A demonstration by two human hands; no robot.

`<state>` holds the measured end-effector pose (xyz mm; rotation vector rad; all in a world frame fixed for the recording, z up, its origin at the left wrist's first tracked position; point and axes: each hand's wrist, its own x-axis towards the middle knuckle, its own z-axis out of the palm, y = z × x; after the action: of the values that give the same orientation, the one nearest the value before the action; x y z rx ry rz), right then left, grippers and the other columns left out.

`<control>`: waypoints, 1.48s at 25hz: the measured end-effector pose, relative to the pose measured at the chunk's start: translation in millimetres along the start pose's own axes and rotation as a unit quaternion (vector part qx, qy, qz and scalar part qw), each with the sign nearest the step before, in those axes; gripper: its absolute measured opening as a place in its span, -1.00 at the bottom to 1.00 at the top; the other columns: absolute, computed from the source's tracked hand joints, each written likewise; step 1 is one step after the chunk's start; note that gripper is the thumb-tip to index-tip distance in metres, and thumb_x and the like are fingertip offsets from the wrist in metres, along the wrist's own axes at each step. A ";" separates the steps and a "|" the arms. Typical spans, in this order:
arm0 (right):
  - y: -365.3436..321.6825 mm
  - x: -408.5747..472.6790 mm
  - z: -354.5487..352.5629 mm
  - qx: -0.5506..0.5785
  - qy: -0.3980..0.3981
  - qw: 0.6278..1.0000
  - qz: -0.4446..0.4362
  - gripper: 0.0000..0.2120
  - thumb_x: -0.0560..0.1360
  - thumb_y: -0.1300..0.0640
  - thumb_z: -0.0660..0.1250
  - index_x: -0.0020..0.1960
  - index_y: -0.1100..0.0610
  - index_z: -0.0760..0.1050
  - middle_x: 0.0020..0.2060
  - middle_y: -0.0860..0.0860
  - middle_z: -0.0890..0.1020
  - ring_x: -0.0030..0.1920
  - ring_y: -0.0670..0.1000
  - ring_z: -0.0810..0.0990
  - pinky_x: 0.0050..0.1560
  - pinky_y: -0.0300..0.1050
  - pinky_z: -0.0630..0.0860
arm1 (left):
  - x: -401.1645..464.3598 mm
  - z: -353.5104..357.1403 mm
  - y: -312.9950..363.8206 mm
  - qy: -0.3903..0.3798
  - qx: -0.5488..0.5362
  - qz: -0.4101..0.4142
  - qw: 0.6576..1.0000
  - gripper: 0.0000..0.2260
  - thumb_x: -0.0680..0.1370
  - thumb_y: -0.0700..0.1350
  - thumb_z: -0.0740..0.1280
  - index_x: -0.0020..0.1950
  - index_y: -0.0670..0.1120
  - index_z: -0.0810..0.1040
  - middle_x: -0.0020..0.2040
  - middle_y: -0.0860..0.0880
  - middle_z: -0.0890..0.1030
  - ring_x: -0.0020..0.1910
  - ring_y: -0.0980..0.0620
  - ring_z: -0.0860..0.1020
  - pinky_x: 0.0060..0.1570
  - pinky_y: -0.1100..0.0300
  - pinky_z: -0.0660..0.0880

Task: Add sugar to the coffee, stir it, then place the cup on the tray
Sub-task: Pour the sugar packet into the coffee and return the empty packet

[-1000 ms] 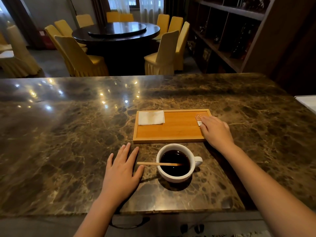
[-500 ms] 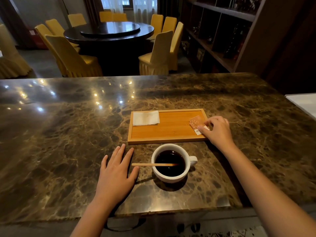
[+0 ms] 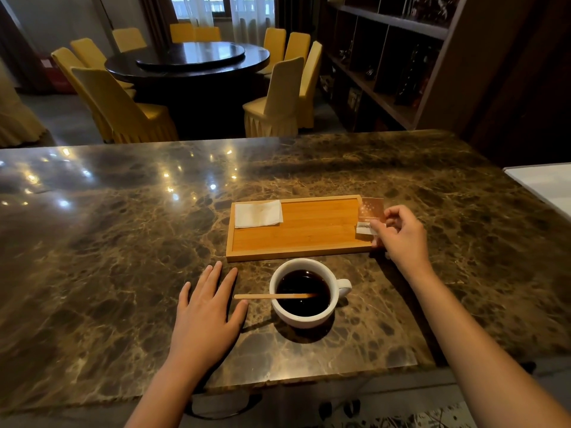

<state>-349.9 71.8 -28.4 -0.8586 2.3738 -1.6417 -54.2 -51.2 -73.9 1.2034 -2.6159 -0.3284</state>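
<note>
Brown and white, the sugar packet [image 3: 370, 215] is pinched at its lower edge between the thumb and fingertips of the right hand [image 3: 401, 237], right of centre in the frame. It is lifted over the right end of the bamboo tray [image 3: 302, 234], and whether it still touches the tray rim cannot be told. The left hand [image 3: 205, 313] lies flat on the marble countertop [image 3: 108, 257], fingers spread and gripping nothing, just left of the white coffee cup [image 3: 304, 293].

The cup stands on the marble just in front of the tray, full of black coffee, its handle pointing to the frame's right. A wooden stir stick [image 3: 272, 296] rests across the cup's left rim with its tip in the coffee. A folded white napkin [image 3: 259, 213] fills the tray's upper left corner.

The sugar step looks barely begun: the packet seems unopened. Next it probably needs carrying over the cup and tearing, likely with the left hand's help, while staying clear of the stick.
</note>
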 end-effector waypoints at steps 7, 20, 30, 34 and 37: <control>-7.2 -11.4 -7.3 0.254 -0.032 0.960 0.116 -0.85 0.45 0.25 0.35 -0.04 0.04 0.54 -0.11 0.05 0.67 -0.23 -0.03 0.63 -0.22 -0.26 0.60 | 0.1 0.5 -0.9 0.000 -0.003 0.004 1.000 -0.44 0.49 0.24 -0.05 0.46 0.10 0.07 0.51 0.01 0.00 0.42 0.16 -0.16 0.44 -0.05 -0.17; -40.0 -37.2 -12.6 0.143 -0.129 0.981 -0.006 -0.93 0.46 0.24 0.34 -0.09 0.18 0.59 -0.28 0.02 0.63 -0.35 -0.20 0.56 -0.33 -0.37 0.50 | -0.5 -0.5 0.2 0.001 -0.013 0.009 1.000 -0.49 0.55 0.17 0.05 0.47 0.09 0.07 0.52 0.00 0.02 0.46 0.12 -0.12 0.45 -0.06 -0.17; -75.7 -52.7 -9.8 -0.054 -0.191 0.952 -0.231 -0.95 0.43 0.25 0.38 -0.14 0.15 0.61 -0.24 0.00 0.60 -0.19 -0.02 0.55 -0.21 -0.29 0.46 | -0.6 2.4 -1.8 0.003 -0.004 0.009 1.000 -0.47 0.52 0.22 -0.02 0.46 0.09 0.08 0.52 0.00 0.04 0.46 0.10 -0.10 0.44 -0.06 -0.15; -75.8 -53.0 -7.7 -0.072 -0.200 0.940 -0.265 -0.93 0.41 0.27 0.40 -0.12 0.17 0.63 -0.22 0.07 0.63 -0.22 0.02 0.55 -0.25 -0.33 0.42 | 0.3 1.8 -1.7 0.004 -0.005 0.008 1.000 -0.43 0.47 0.23 -0.06 0.46 0.09 0.09 0.52 -0.01 0.05 0.47 0.09 -0.09 0.44 -0.07 -0.14; -73.7 -52.8 -8.3 -0.058 -0.199 0.941 -0.267 -0.92 0.41 0.28 0.40 -0.12 0.16 0.63 -0.22 0.07 0.62 -0.23 -0.02 0.54 -0.25 -0.35 0.42 | 0.0 2.1 -1.5 0.004 -0.002 0.008 1.000 -0.43 0.47 0.24 -0.06 0.46 0.09 0.08 0.52 -0.01 0.05 0.46 0.10 -0.09 0.44 -0.06 -0.15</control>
<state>-281.7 87.8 29.9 -1.7913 2.0718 -1.2951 -53.8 -51.9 -76.3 1.1778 -2.6153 -0.3259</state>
